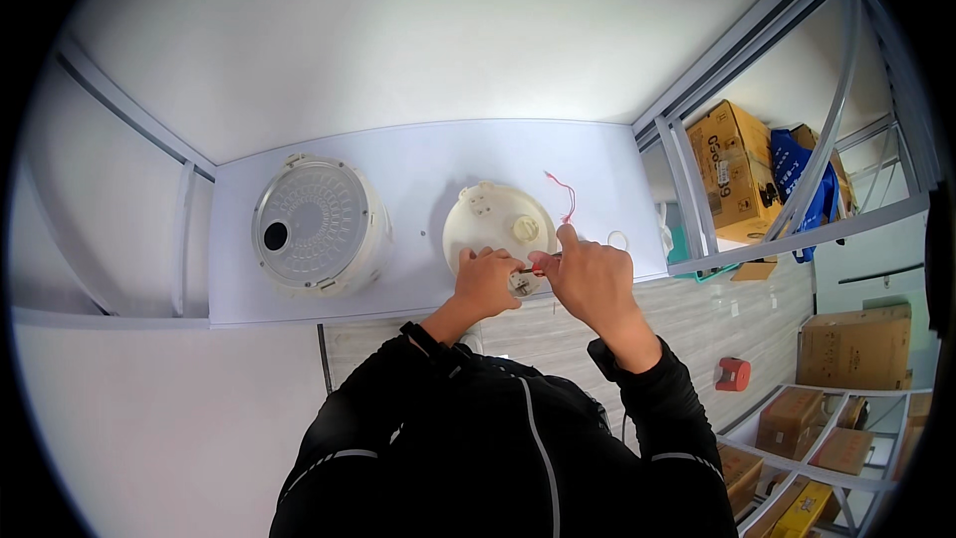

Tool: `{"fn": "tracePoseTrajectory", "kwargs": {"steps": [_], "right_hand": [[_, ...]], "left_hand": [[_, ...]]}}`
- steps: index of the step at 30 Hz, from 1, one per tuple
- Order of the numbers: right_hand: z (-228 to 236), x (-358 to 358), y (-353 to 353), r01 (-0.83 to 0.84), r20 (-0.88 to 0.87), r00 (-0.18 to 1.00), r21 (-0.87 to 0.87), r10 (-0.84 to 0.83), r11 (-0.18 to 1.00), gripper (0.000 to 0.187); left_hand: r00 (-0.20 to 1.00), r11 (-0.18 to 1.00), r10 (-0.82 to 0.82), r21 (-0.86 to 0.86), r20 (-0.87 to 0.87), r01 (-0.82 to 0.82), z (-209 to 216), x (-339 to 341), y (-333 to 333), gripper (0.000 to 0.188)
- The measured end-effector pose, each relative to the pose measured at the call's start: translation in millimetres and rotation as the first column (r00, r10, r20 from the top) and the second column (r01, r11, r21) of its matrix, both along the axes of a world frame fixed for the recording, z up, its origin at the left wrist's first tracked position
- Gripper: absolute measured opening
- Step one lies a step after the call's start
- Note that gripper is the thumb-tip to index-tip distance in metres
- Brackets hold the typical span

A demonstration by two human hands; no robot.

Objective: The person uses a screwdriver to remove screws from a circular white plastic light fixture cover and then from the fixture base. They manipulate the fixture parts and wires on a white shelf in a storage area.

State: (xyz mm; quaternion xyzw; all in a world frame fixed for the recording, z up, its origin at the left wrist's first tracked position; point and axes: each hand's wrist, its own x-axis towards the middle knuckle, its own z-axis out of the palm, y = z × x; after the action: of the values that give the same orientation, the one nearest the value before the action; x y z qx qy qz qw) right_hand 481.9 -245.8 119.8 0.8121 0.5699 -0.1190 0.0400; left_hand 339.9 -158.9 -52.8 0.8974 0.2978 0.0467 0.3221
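Note:
A round cream plastic lid point(466, 229) with a raised knob-like part lies on the white table, its near edge under my hands. My left hand point(486, 282) is closed on the lid's near-left rim, thumb and fingers by a small fitting point(522, 284) there. My right hand point(590, 279) grips a red-handled screwdriver point(539, 264), its thin shaft pointing left to the fitting near my left fingertips. The tip is too small to make out. A thin red cord point(568, 197) lies on the table just beyond my right hand.
A white cylindrical appliance body point(314, 224) with a perforated metal top stands on the left of the table point(398, 154). A pale ring point(618, 239) lies right of my right hand. Cardboard boxes point(732, 169) fill shelving at the right; a red stool point(733, 374) stands on the floor.

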Motion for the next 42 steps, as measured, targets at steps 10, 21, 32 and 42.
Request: {"fn": "tracePoseTrajectory", "kwargs": {"steps": [10,21,32,42], "right_hand": [[-15.1,2.9,-11.6,-0.158,-0.154,0.954,0.467,0.256,0.87,0.049],[-18.4,14.2,-12.7,-0.113,-0.143,0.972,0.413,0.187,0.904,0.05],[-14.9,14.0,-13.8,0.085,-0.34,0.939,0.352,0.043,0.932,0.043],[-14.7,16.6,-22.4,-0.056,-0.328,0.922,0.408,0.204,0.911,0.035]], "left_hand": [[1.0,1.0,0.009,0.0,0.011,-0.009,6.7,-1.1,-2.0,0.055],[0.997,1.0,0.024,0.007,0.071,-0.025,0.3,-2.6,-4.5,0.056],[0.997,0.999,0.039,-0.021,0.064,-0.038,-0.6,-6.8,-6.1,0.06],[0.995,1.0,0.029,0.006,0.1,-0.03,-1.4,-10.1,-6.9,0.055]]}}
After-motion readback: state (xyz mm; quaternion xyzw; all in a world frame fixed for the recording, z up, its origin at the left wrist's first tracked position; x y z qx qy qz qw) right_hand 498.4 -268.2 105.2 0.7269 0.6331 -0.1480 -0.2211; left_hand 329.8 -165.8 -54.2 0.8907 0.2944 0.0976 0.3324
